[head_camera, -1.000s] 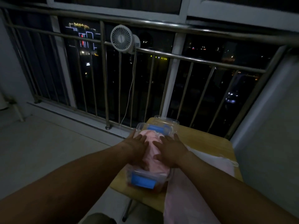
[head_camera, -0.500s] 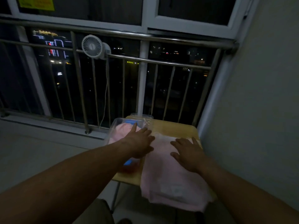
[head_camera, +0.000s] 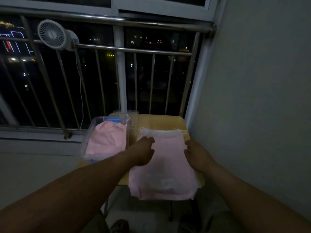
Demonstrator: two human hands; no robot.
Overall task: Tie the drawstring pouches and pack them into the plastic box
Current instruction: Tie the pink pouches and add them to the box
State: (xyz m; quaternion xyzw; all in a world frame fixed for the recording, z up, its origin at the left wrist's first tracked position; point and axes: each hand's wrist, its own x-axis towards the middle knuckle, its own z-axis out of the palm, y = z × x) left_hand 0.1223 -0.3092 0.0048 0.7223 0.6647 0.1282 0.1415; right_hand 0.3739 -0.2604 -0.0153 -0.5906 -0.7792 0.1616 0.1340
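A stack of flat pink drawstring pouches (head_camera: 165,167) lies on the small wooden table (head_camera: 176,121), its near end hanging over the front edge. White drawstrings show along its far end. My left hand (head_camera: 143,152) lies on the stack's left side with its fingers curled at the cloth. My right hand (head_camera: 196,153) is at the stack's right edge, fingers bent onto the fabric. The clear plastic box (head_camera: 89,140) with blue latches stands to the left and holds a folded pink pouch (head_camera: 107,138).
A metal balcony railing (head_camera: 134,49) runs behind the table, with a small white fan (head_camera: 51,34) clipped to it and its cord hanging down. A grey wall (head_camera: 252,98) stands close on the right. The clear box lid (head_camera: 126,112) lies behind the box.
Both hands left the pouch in the box and moved right onto the stack of pouches. The left hand came off the box; the view swung right.
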